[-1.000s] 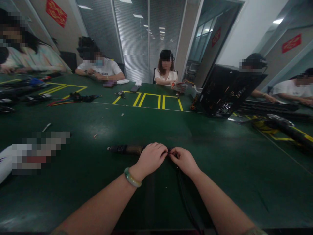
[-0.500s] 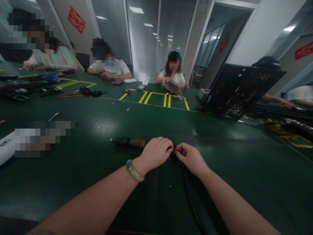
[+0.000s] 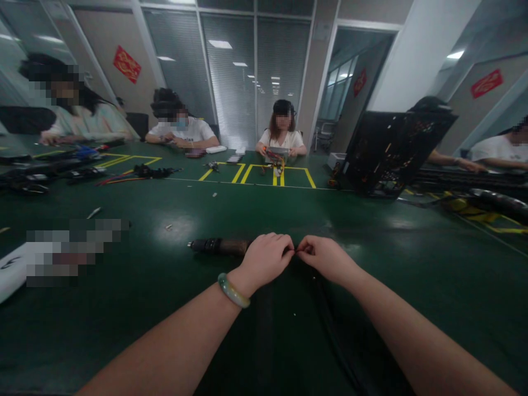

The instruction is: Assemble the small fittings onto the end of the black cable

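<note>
A dark cylindrical tool with a brown middle (image 3: 233, 247) lies on the green table, its metal tip pointing left. My left hand (image 3: 268, 256) rests over the tool's right end, thumb and fingers pinched together. Just right of it, my right hand (image 3: 324, 257) is pinched too, its fingertips almost meeting those of the left. Whatever small thing sits between the fingertips is too small to name. From beneath my right hand a black cable (image 3: 330, 322) runs down to the table's near edge.
Bundles of dark parts and wires (image 3: 152, 171) lie at the back left. A white object (image 3: 16, 269) is at the left. A large black panel (image 3: 396, 154) stands at the back right. Several people sit around the table; one across holds a wired device (image 3: 277, 153).
The view has tilted up slightly. My two hands stay close together in a pinch, with the right one's fingers a little more closed. The person across has lowered the wired device.
</note>
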The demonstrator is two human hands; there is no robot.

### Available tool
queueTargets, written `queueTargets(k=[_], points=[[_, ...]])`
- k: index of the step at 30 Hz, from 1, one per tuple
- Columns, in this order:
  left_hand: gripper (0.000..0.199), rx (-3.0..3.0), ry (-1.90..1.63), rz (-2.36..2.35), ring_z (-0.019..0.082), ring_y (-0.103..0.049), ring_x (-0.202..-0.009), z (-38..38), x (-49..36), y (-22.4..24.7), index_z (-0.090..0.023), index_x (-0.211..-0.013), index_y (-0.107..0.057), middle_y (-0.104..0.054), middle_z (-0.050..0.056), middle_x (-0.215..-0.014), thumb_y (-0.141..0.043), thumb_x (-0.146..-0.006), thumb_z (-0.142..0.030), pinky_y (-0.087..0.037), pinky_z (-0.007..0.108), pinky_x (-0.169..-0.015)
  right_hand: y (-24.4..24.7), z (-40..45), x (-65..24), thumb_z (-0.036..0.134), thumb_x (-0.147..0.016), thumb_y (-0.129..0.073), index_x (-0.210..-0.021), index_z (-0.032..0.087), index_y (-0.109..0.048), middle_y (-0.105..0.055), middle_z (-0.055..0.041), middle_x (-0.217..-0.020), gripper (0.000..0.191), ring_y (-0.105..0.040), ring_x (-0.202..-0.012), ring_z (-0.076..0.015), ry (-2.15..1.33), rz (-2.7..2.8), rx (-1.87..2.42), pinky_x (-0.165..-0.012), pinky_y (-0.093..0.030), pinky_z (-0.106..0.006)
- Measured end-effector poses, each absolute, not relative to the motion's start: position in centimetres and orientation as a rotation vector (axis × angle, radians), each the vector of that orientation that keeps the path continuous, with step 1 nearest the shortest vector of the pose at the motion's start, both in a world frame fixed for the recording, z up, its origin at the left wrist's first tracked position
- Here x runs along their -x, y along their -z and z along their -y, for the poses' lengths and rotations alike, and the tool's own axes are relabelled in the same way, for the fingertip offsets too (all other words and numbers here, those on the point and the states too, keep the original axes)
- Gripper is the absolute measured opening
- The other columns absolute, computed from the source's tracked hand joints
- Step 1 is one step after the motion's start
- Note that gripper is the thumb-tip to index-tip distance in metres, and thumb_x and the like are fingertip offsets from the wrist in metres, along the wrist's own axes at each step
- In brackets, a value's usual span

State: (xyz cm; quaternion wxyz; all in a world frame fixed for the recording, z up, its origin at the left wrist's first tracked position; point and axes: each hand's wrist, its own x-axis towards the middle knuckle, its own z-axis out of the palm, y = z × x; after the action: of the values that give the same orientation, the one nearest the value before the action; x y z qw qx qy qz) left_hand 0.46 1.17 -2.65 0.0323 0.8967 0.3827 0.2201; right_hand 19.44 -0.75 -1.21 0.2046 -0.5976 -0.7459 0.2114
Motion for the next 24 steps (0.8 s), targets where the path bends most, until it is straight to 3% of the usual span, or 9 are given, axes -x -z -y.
queueTargets(k=[5,12,24], points=[[0.010,-2.763,-0.672,-1.184,0.019,-0.057,-0.083,-1.3,-0.5,2.8,-0.021,-0.089,-0.059,-0.062,0.001,-0.086,-0.051,-0.092,-0.028,-0.043,0.034,-0.075,0.9,-0.1,-19.7,0.021,-0.076,-0.066,-0.077,0.022,-0.068,-0.069,0.0004,-0.074,0.003,-0.062,-0.066,-0.0161,-0.613,2.137,1.638,-0.055,-0.040,-0.024],[0.011,-2.743,-0.693,-1.187,0.020,-0.057,-0.086,-1.1,-0.5,2.8,-0.022,-0.091,-0.059,-0.062,0.001,-0.088,-0.052,-0.091,-0.030,-0.043,0.034,-0.075,2.6,1.0,-19.9,0.027,-0.082,-0.062,-0.086,0.023,-0.069,-0.070,-0.0002,-0.079,0.009,-0.063,-0.069,-0.0165,-0.677,1.988,1.581,-0.058,-0.044,-0.025],[0.006,-2.702,-0.689,-1.233,0.020,-0.057,-0.087,-1.1,-0.8,2.6,-0.022,-0.091,-0.058,-0.062,0.000,-0.089,-0.058,-0.087,-0.027,-0.043,0.035,-0.077,3.1,0.4,-20.3,0.022,-0.081,-0.062,-0.085,0.024,-0.069,-0.069,0.0010,-0.076,0.008,-0.061,-0.066,-0.0155,-0.731,2.025,1.471,-0.057,-0.042,-0.024]])
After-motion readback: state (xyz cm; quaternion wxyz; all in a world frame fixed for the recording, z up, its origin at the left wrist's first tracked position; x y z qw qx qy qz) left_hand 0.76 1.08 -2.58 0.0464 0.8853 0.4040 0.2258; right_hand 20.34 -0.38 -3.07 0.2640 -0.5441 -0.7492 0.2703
